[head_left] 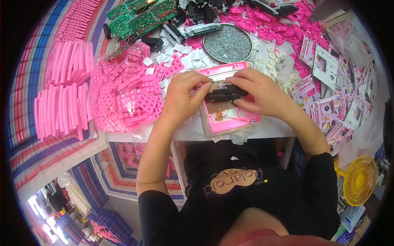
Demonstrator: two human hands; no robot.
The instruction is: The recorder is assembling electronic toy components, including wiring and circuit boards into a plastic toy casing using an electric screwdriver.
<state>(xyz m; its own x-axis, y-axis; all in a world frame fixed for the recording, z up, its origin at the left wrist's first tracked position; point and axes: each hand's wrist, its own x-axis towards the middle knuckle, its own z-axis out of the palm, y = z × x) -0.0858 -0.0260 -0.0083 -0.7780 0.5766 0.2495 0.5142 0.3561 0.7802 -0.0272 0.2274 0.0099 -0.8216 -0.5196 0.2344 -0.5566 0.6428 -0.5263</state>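
Pink casing (230, 124) lies at the front of the tabletop (279, 130), under both hands. The left hand (184, 93) pinches thumb to forefinger, whatever it grips too small to tell; the right hand (263, 92) closes partway around a black part (223, 94). Thin wires (243, 117) near the right thumb could snag if that part shifts. Beyond stands a round dish (223, 61) of small metal pieces (227, 43).
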